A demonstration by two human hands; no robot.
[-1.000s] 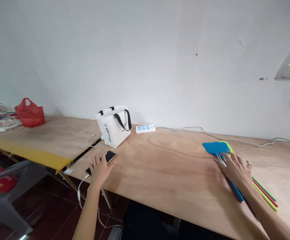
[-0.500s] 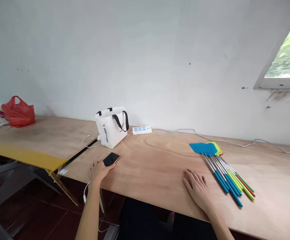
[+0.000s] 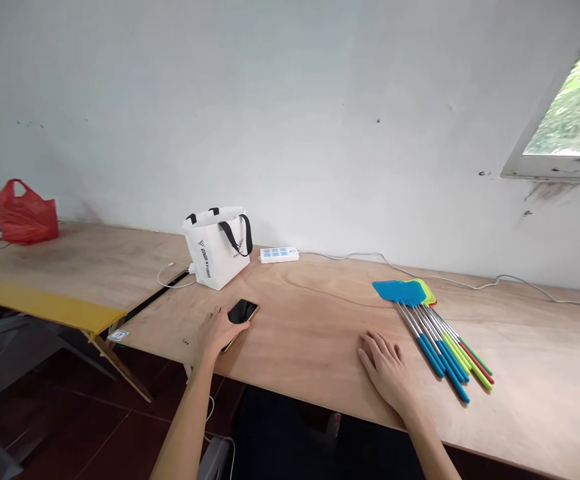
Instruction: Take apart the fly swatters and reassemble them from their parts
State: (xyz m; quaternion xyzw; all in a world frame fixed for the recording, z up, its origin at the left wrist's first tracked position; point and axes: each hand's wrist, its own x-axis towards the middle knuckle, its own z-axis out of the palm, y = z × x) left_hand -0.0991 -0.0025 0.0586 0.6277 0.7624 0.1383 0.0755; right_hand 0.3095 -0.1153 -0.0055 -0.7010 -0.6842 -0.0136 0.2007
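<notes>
Nearest to my viewpoint, below the table edge, I see dark-clothed legs (image 3: 270, 433). Above them, I find the right hand (image 3: 384, 367) lying palm down on the bare wooden table (image 3: 310, 347), fingers loosely spread and holding nothing. The left hand (image 3: 216, 331) is closed around a black phone (image 3: 243, 311), thumb along one edge and fingers over the other; I cannot tell whether the phone is resting on the wood or slightly raised. Just beyond the right hand, on its right and apart from it, I have a bunch of fly swatters (image 3: 449, 357), fanned at the grips, which are blue, yellow, red and green, with the blue heads overlapping the yellow ones farther back. Past the phone, I see a white bag (image 3: 217, 257) upright with black straps, and just to its right a power strip (image 3: 279, 255), whose pale cord (image 3: 476, 288) runs right along the wall (image 3: 310, 133). Off to my left, a second table (image 3: 90, 267) bears a red bag (image 3: 25, 217), and at the upper right I catch a window (image 3: 570, 107) with greenery outside.
</notes>
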